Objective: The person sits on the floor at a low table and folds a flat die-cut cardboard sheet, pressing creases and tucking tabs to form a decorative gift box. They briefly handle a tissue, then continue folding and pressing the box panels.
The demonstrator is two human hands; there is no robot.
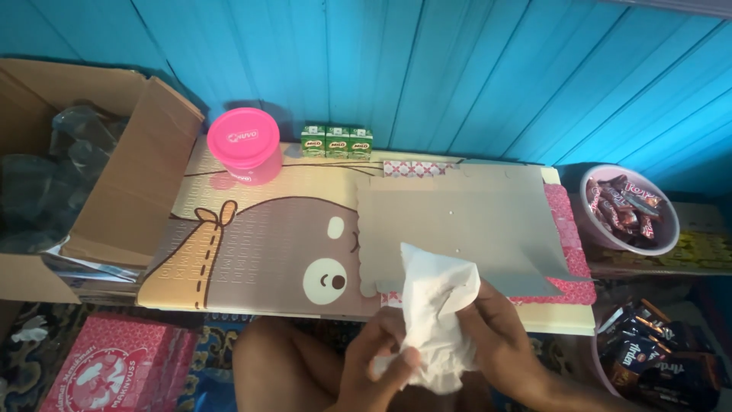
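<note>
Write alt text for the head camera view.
Both bare hands, left hand and right hand, hold a crumpled white plastic bag over a low table with a bear picture. On it lie a flat grey cardboard sheet, a round pink tub and three small green drink cartons.

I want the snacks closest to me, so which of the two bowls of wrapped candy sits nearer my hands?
The lower bowl at the bottom right corner, beside your right hand. The pink bowl sits farther back, by the blue wall.
</note>
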